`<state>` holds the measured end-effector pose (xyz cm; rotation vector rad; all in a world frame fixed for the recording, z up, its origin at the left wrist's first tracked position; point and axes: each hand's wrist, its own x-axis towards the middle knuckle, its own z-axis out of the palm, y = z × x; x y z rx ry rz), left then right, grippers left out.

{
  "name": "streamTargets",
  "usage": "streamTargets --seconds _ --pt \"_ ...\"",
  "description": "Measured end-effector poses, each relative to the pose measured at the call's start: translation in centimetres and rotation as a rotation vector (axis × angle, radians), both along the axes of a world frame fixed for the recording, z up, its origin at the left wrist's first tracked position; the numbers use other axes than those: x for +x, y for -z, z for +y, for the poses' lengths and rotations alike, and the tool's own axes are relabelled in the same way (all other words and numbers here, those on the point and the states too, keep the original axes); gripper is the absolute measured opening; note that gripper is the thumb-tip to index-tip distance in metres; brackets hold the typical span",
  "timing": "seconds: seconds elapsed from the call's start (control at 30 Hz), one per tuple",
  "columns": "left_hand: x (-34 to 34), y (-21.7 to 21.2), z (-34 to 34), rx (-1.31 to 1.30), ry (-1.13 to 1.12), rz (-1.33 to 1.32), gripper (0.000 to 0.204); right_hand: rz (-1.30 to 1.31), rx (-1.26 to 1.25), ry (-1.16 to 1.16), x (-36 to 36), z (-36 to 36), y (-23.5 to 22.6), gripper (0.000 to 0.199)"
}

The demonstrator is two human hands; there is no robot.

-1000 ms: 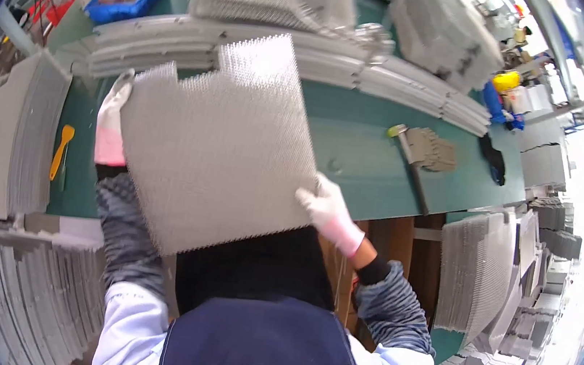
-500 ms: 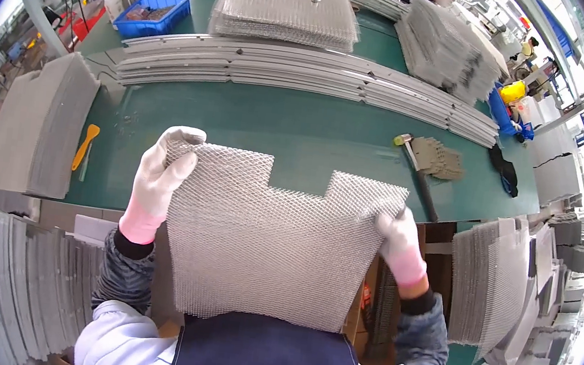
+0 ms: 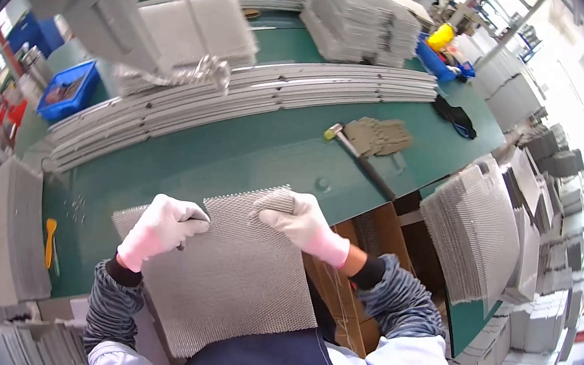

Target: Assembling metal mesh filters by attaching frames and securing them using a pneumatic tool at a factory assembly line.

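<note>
A grey metal mesh panel (image 3: 243,286) with a notch in its far edge leans toward me, its near end against my apron. My left hand (image 3: 163,231), in a white and pink glove, is closed at the left side of the notch. Something small and dark shows by its fingertips, too small to make out. My right hand (image 3: 301,226), gloved the same way, grips the far edge of the panel's right tab with bent fingers. Beyond the panel, a hammer (image 3: 360,160) lies beside a pair of grey-brown gloves (image 3: 378,136) on the green table (image 3: 237,157).
Long metal strips (image 3: 259,94) lie across the table. Behind them stand mesh stacks (image 3: 358,26), a blue bin (image 3: 70,91) and a blurred machine arm (image 3: 102,6). Panel stacks (image 3: 9,228) (image 3: 475,231) flank me. A yellow scraper (image 3: 49,244) lies at left; an open carton (image 3: 344,291) stands at right.
Both hands have left the panel's outer sides and come closer together at the notch. The panel has tilted and shifted left. My view has turned to the right.
</note>
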<state>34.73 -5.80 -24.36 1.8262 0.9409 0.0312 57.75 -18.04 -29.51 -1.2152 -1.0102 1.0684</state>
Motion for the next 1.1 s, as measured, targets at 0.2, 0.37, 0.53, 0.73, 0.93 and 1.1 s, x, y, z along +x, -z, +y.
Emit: streamTargets --seconds 0.2,0.37,0.53,0.73,0.93,1.1 --pt "2.7 4.7 0.8 0.541 0.193 -0.07 0.016 -1.551 -0.418 0.344 19.0 5.6 -0.5 0.031" --pt "3.0 6.8 1.2 0.594 0.158 -0.006 0.018 -1.535 -0.702 0.413 23.4 8.9 3.4 0.02" --pt "3.7 6.2 0.9 0.547 0.124 0.051 0.017 -1.324 -0.714 0.484 24.4 7.3 1.7 0.022" --pt "2.8 8.9 1.2 0.885 0.257 -0.215 0.031 -0.772 -0.238 0.812 26.7 4.5 0.8 0.023" --pt "3.1 6.7 -2.4 0.712 0.084 0.114 0.07 -0.777 0.363 -0.139 11.0 9.0 -2.6 0.025" --pt "2.5 8.0 -2.5 1.108 0.289 0.119 0.073 -1.064 0.0 -0.649 0.7 13.8 0.5 0.03"
